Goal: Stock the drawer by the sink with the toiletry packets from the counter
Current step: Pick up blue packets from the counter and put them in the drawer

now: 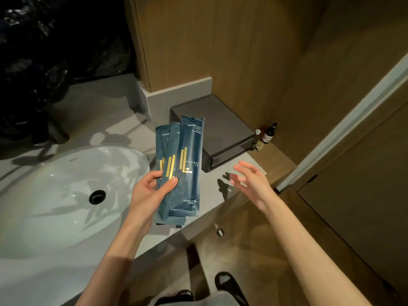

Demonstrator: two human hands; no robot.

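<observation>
My left hand (152, 191) grips a fan of three dark blue toiletry packets (188, 164) with gold stripes, labelled as dental kits, held upright above the counter's right part. My right hand (249, 177) hovers open, fingers spread, to the right of the packets and just in front of the dark grey drawer box (220, 133). The box stands on the counter against the wooden wall, right of the sink, and its drawer front looks closed.
A white oval sink (66, 191) with a black drain (97, 196) fills the left. The grey counter (99, 107) runs back to a dark mirror. A small brown bottle (269, 133) stands right of the box. A wooden door (353, 195) is at right.
</observation>
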